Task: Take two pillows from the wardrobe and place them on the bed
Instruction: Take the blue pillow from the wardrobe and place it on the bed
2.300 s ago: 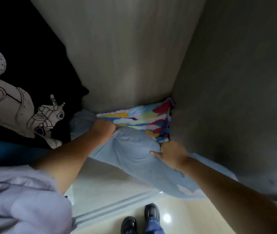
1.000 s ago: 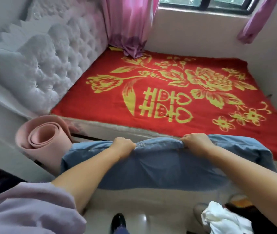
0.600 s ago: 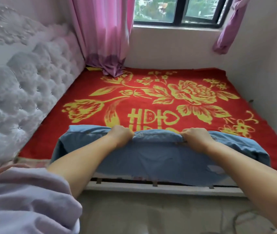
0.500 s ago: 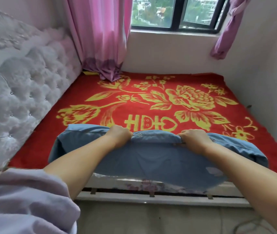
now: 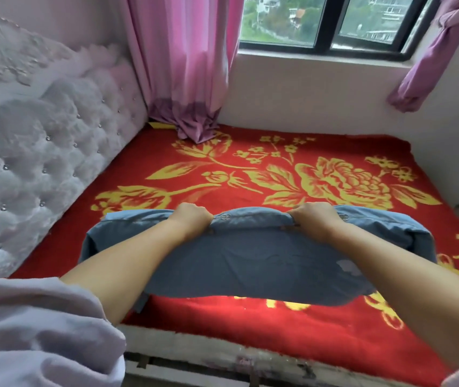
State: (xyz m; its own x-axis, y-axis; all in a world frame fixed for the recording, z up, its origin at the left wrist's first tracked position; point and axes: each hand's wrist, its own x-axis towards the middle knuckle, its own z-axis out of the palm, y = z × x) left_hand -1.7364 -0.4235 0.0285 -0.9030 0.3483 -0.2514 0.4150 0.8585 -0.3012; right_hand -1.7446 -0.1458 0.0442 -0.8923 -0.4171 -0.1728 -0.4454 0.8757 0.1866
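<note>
— Where was the pillow [image 5: 256, 258] held?

— Above the bed [image 5: 278, 174], near its front edge; its upper seam was gripped by the left hand [image 5: 193, 219] and right hand [image 5: 316, 217], both clenched.

— Its handling?

— Soft, light (judged from the sag); the seam was best pinched.

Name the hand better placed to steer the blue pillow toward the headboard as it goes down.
Left, probably. The left hand grips the blue pillow on the side nearer the tufted headboard; the right hand grips farther away, toward the wall.
</note>
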